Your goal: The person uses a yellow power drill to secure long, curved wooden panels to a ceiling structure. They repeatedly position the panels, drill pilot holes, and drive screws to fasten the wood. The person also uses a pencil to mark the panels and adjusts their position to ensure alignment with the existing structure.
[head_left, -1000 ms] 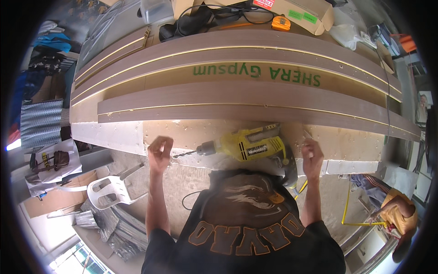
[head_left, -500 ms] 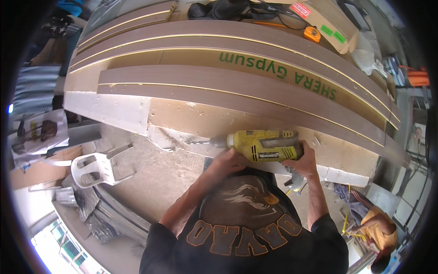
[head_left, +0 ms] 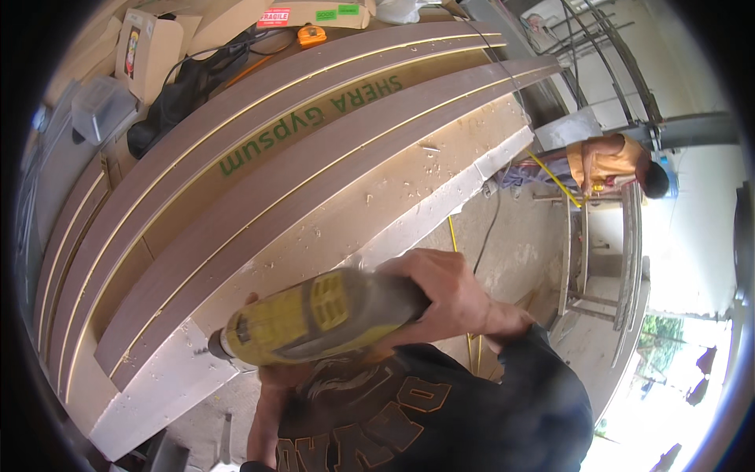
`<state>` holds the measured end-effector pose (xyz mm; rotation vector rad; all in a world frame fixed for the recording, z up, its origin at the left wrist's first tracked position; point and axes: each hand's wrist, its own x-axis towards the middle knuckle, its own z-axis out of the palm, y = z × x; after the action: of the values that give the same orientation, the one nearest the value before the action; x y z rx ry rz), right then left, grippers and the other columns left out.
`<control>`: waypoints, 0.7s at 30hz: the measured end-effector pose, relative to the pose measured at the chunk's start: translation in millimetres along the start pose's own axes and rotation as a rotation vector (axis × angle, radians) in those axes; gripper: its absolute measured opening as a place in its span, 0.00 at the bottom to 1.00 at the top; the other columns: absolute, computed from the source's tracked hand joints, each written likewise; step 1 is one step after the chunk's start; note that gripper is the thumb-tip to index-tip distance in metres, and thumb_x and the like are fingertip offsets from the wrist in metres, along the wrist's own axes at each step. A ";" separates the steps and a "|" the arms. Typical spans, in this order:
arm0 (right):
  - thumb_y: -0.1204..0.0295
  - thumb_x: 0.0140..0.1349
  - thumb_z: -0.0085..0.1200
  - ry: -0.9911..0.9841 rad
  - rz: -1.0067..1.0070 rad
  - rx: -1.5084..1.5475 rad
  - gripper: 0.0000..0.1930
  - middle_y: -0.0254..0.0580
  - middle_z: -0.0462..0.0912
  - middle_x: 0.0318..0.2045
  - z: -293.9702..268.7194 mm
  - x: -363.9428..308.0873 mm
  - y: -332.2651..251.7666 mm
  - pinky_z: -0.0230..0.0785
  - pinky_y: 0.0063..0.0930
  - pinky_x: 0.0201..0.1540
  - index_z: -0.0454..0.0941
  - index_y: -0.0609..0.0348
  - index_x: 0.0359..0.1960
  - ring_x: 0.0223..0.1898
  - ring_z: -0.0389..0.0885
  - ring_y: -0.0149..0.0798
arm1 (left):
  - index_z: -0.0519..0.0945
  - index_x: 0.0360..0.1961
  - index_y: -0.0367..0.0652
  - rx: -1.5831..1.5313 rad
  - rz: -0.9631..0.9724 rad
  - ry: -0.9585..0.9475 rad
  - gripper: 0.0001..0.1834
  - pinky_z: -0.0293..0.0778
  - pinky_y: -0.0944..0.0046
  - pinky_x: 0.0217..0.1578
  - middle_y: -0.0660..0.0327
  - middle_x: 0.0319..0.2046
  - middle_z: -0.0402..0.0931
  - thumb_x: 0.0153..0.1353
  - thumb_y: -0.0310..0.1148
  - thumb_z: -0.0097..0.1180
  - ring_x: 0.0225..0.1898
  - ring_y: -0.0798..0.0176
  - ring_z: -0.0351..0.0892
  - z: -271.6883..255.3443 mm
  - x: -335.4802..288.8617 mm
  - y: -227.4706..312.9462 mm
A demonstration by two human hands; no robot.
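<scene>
A yellow and dark grey power drill (head_left: 303,318) is held up close in front of my chest, its chuck (head_left: 218,344) pointing to the lower left. My right hand (head_left: 452,295) wraps round its rear grip end. Beneath the drill's front is my left hand (head_left: 275,377), mostly covered by the body; a fingertip shows above the tool, so it appears to clasp the drill. The drill bit cannot be made out. Just beyond lies a long brown plank (head_left: 259,228) with a pale yellow groove line, on a dusty board-topped bench (head_left: 385,197).
More grooved brown planks (head_left: 189,149) lie farther back. An orange tape measure (head_left: 311,35), a dark cable and cardboard boxes (head_left: 157,51) are at the far side. Shavings dot the bench board. To the right, another person (head_left: 613,161) bends by a wooden frame (head_left: 594,252).
My view has swung to the right. The drill has come up nearer and tilted toward the lower left. My left hand has shifted beneath its front part.
</scene>
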<state>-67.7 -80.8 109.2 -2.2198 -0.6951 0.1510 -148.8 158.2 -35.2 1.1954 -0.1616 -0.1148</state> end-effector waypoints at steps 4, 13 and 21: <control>0.47 0.38 0.72 -0.061 -0.154 0.314 0.40 0.47 0.80 0.38 25.0 12.1 -0.7 0.73 0.31 0.42 0.75 0.64 0.47 0.39 0.81 0.43 | 0.43 0.69 0.57 -0.772 0.136 -0.041 0.49 0.61 0.47 0.62 0.55 0.65 0.56 0.56 0.53 0.60 0.64 0.52 0.59 -26.3 -2.4 15.0; 0.60 0.50 0.63 0.622 1.224 -0.647 0.36 0.56 0.70 0.50 39.0 -110.7 267.8 0.66 0.46 0.53 0.60 0.60 0.59 0.53 0.70 0.54 | 0.50 0.66 0.58 -0.836 0.004 -0.155 0.50 0.61 0.49 0.62 0.55 0.61 0.59 0.47 0.41 0.71 0.63 0.53 0.60 -6.9 31.0 0.6; 0.71 0.63 0.47 1.310 1.144 0.968 0.05 0.24 0.64 0.13 -47.7 -194.4 396.2 0.55 0.18 0.13 0.74 0.57 0.32 0.11 0.59 0.22 | 0.53 0.63 0.55 -0.818 -0.123 -0.503 0.52 0.62 0.48 0.62 0.55 0.61 0.58 0.40 0.34 0.75 0.64 0.53 0.58 60.6 83.2 -36.2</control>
<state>-44.8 -428.0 -166.4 -1.0730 1.1490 -0.3323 -78.5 75.0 -42.0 0.3389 -0.4335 -0.5374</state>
